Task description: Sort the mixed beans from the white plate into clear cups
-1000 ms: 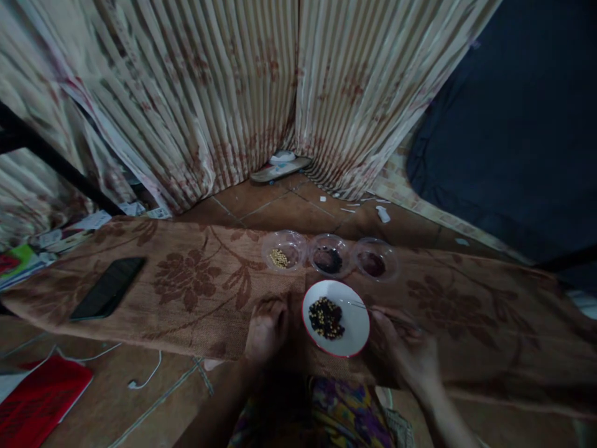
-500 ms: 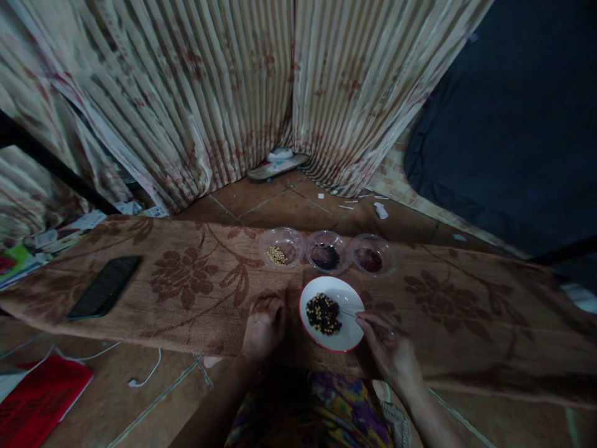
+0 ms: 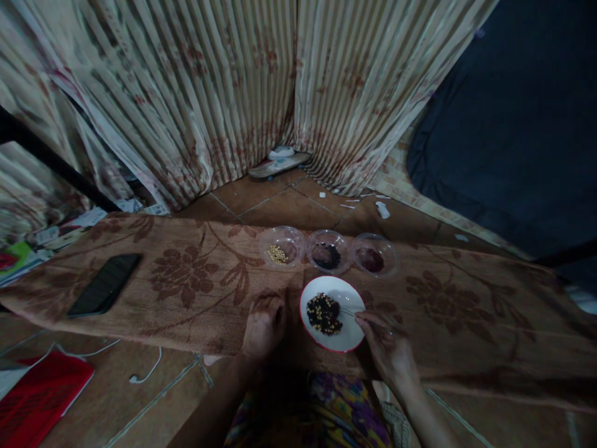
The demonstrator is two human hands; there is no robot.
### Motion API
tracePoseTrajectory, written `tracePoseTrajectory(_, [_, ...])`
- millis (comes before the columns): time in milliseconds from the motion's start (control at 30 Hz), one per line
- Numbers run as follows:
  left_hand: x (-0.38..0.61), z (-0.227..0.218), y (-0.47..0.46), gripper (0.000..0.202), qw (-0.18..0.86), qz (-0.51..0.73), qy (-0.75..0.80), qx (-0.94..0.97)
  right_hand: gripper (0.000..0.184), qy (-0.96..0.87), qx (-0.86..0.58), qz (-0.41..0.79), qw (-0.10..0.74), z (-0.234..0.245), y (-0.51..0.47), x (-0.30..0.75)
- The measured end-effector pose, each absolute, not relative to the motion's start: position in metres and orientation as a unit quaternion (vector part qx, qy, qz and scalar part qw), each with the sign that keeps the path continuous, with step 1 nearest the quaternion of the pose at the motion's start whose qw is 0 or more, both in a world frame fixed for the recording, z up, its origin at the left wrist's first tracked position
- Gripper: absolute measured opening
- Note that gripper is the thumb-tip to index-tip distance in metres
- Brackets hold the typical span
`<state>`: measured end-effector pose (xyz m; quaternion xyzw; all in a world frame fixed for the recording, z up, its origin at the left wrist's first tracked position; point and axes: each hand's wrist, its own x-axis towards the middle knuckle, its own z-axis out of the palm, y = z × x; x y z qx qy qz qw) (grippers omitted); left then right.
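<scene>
in the lower middle of the frame, a white bowl [image 3: 351, 335] with a red rim sits on a brown patterned tablecloth [image 3: 224, 289]. a mixed heap of black and yellow beans [image 3: 323, 313] lies in its left half, leaving the right half bare.

just above the bowl, three clear plastic cups stand in a row: the left cup [image 3: 295, 239] has a small cluster of yellow beans, the middle cup [image 3: 325, 234] has black ones, and the right cup [image 3: 390, 250] has dark red ones. so, as i judge it, part of the beans is already separated by colour, while a fair heap in the bowl is still mixed. whether red beans remain among them is too dark to tell.

the right hand [image 3: 390, 348], right of the bowl, pinches what look like metal tweezers [image 3: 346, 310], which reach over the rim towards the heap. the heap lies to the left of that hand; whether the tips touch a bean i cannot tell, and no bean is visibly gripped.

the left hand [image 3: 264, 325] rests on the cloth to the left of the bowl, apart from it, curled in a loose fist with nothing seen in it.
</scene>
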<state>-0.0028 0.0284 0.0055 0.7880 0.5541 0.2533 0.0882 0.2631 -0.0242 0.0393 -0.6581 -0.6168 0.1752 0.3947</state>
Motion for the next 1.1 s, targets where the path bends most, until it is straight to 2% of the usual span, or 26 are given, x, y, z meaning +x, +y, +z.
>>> tracePoseTrajectory(300, [-0.002,0.005,0.028,0.011,0.105,0.244,0.562,0.783,0.027,-0.608,-0.654,0.177,0.414,0.039,-0.027,0.263])
tracePoseTrajectory(467, [-0.002,0.008,0.028,0.013,0.100,0.257,0.557,0.783,0.025,-0.572,-0.663,0.161,0.455,0.051,-0.027,0.272])
tracePoseTrajectory(667, [-0.004,0.003,0.031,0.014,0.078,0.276,0.546,0.787,0.028,-0.527,-0.665,0.038,0.527,0.082,0.022,0.314])
tracePoseTrajectory(833, [-0.005,0.001,0.032,0.012,0.078,0.279,0.544,0.788,0.031,-0.515,-0.644,0.067,0.562,0.091,0.050,0.328])
tracePoseTrajectory(967, [-0.003,0.006,0.029,0.012,0.094,0.260,0.552,0.787,0.027,-0.509,-0.655,0.105,0.548,0.076,0.023,0.307])
tracePoseTrajectory(1100, [-0.002,0.009,0.028,0.013,0.096,0.253,0.557,0.785,0.027,-0.551,-0.664,0.184,0.471,0.059,-0.013,0.282])
